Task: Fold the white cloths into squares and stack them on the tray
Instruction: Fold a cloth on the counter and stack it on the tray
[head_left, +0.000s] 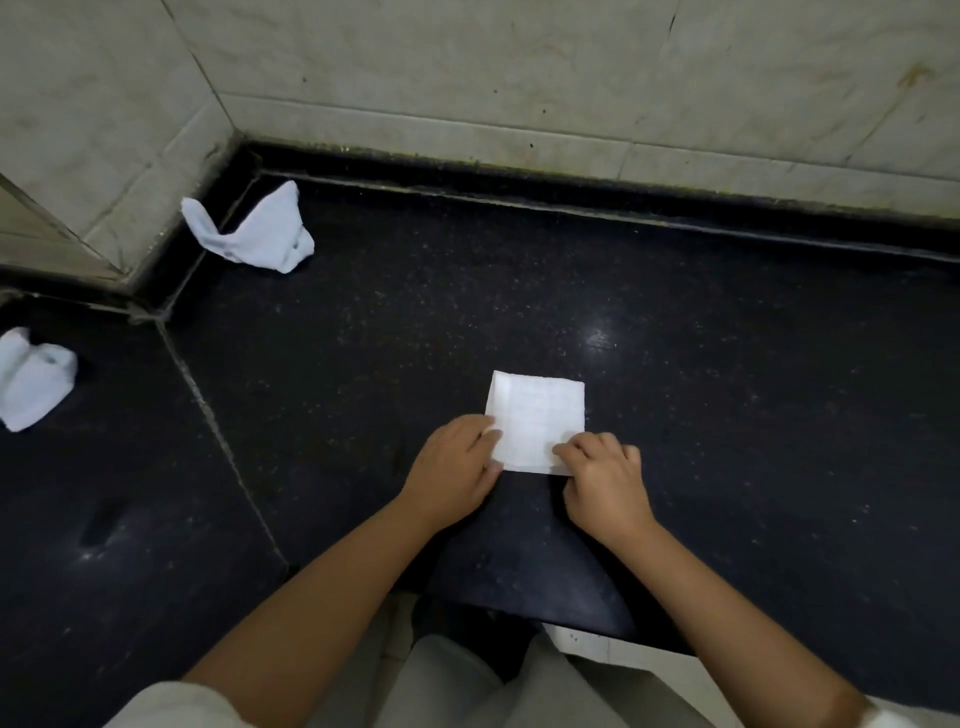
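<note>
On the black table (727, 338), just below centre, lies a folded white cloth (537, 415). Left hand (452, 473) pinches its 8 o'clock corner; right hand (605, 486) pinches its 5 o'clock corner, fingers (571, 452) curled. Two crumpled cloths (254, 231) (31, 379) lie at 10 and 9 o'clock.

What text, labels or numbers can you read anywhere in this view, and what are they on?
None readable. The folded white cloth under both hands shows only faint woven lines, no letters. The two crumpled cloths, one in the far corner and one at the left edge, the black counter and the wall tiles bear no print.
</note>
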